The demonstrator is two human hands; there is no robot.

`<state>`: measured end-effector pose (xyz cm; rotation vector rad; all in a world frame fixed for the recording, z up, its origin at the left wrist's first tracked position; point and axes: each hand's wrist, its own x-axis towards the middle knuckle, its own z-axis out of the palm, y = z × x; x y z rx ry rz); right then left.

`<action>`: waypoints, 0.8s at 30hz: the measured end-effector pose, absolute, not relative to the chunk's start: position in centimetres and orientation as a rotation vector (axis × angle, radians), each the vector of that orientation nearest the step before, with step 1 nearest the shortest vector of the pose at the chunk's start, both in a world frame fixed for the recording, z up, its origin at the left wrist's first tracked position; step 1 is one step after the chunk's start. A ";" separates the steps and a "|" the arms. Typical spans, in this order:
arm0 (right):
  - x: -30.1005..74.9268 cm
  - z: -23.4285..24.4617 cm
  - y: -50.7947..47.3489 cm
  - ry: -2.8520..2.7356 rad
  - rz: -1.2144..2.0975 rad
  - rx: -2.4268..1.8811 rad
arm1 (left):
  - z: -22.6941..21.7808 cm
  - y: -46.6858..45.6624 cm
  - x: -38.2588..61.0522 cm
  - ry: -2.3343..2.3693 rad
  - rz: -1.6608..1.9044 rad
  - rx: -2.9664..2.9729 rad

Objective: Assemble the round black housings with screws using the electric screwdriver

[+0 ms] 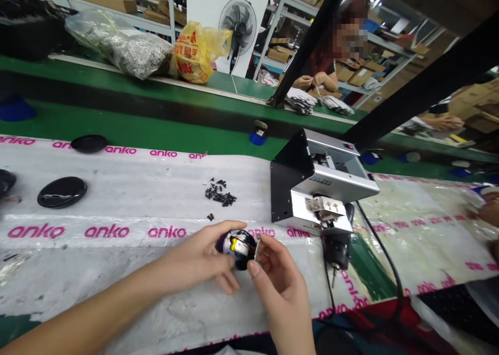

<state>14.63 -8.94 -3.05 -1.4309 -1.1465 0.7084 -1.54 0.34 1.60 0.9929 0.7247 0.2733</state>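
My left hand [208, 259] is wrapped round a dark round housing [241, 260], its open side turned up. Inside it show a silvery part with yellow tape [237, 246] and thin wires. Between the thumb and fingers of my right hand [278, 279] is a small thin board [258, 248], held on edge at the housing's right rim. The board's face is mostly hidden by the fingers. Beyond my hands, a scatter of small black pieces [220, 193] lies on the white sheeting [156, 183].
A silver and black machine [323, 183] stands to the right, with a power screwdriver [337, 251] and cables beside it. Black oval shells [62, 192] lie at left. Bags, including a yellow one [197, 53], rest along the back ledge. Co-workers' hands [315, 81] work across the bench.
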 end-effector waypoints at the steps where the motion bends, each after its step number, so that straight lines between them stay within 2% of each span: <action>1: 14.7 -3.0 -9.0 -1.139 0.710 -1.427 | 1.7 0.5 -1.4 0.734 0.282 0.917; 17: 15.5 0.2 -8.5 -1.693 0.350 -1.460 | 1.3 0.2 0.4 0.884 0.419 1.089; 24: 16.5 0.5 -6.7 -1.838 0.302 -1.372 | 0.9 1.0 -0.9 0.714 0.383 0.858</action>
